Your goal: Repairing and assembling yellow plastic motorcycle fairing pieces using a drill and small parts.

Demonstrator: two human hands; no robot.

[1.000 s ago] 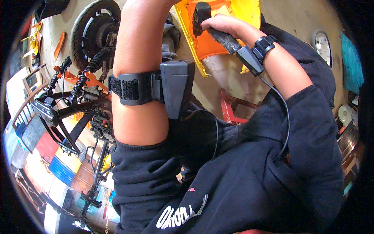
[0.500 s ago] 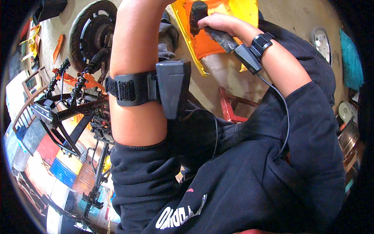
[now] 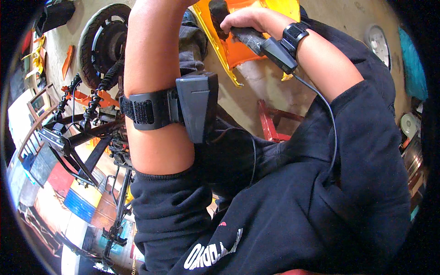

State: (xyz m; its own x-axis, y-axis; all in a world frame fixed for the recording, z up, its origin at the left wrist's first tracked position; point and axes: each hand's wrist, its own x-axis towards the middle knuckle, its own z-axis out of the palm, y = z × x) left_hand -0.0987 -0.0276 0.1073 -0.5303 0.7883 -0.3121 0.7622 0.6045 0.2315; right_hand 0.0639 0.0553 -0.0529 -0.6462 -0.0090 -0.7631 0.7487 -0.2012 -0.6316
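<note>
My right hand (image 3: pixel 243 19) is closed round the handle of a black power tool (image 3: pixel 250 40), which looks like a cordless drill. The tool's dark body (image 3: pixel 219 16) rises past the thumb side of the hand. Beneath it lies a yellow plastic panel (image 3: pixel 215 43) with an orange inner face, which looks like a vehicle body part. Whether the tool's tip touches the panel cannot be seen. My left forearm (image 3: pixel 153 59) reaches up along the panel's left side and runs out at the top edge, so the left hand and its fingers are out of sight.
On the left stands a stripped vehicle frame (image 3: pixel 68 137) with shock absorbers (image 3: pixel 94 105) and a black wheel (image 3: pixel 105 46). A red stool-like frame (image 3: pixel 270 121) stands below the panel. At the right lie a whitish oval part (image 3: pixel 378 43) and a teal bag (image 3: pixel 411 64).
My right hand and the tool have shifted slightly left, still over the panel. My left forearm, the panel and the wheel also sit a little further left in the picture.
</note>
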